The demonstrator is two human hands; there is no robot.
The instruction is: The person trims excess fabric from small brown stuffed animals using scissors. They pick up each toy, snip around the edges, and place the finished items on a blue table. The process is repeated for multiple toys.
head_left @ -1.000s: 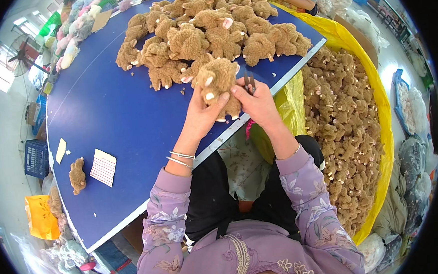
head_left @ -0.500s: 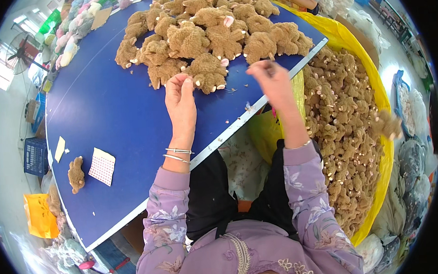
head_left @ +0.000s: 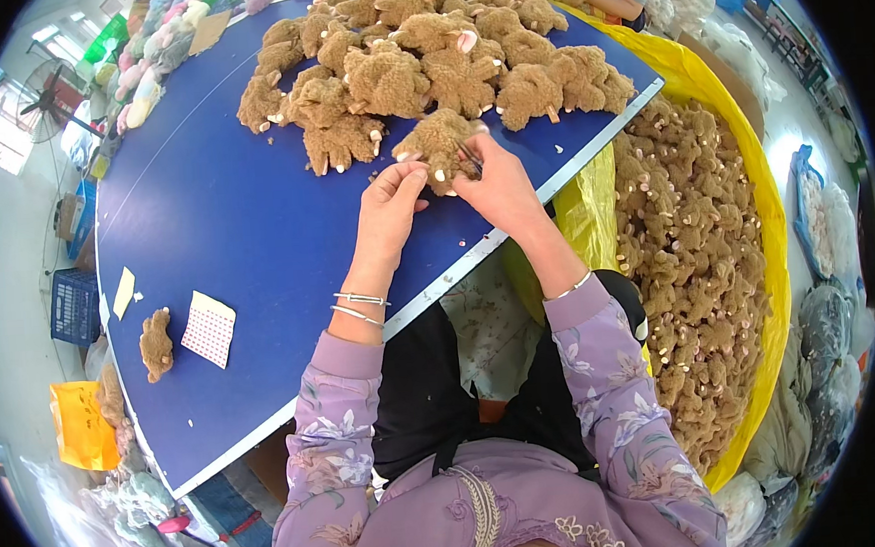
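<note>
A brown fluffy plush animal [head_left: 436, 141] with white-tipped paws lies at the near edge of a heap on the blue table. My left hand [head_left: 391, 204] is closed in a pinch at one of its pale paws. On its other side, my right hand [head_left: 500, 181] is closed round a thin dark tool [head_left: 467, 155]; it looks like small thread snips, but the fingers hide most of it. The tool's tip is against the plush. Beyond both hands spreads the heap of similar brown plush animals [head_left: 386, 79].
At my right stands a big yellow bag [head_left: 775, 353] full of brown plush animals. On the blue table [head_left: 222, 186], leftward, lie one plush [head_left: 156, 345], a dotted sticker sheet [head_left: 209, 330] and a pale paper strip [head_left: 123, 293]. A co-worker's arm [head_left: 609, 2] shows at the far right.
My right hand has moved left onto the plush, bringing the dark tool to it. My left hand has shifted slightly right and down. A plush seen in mid-air over the bag's right rim is gone from there.
</note>
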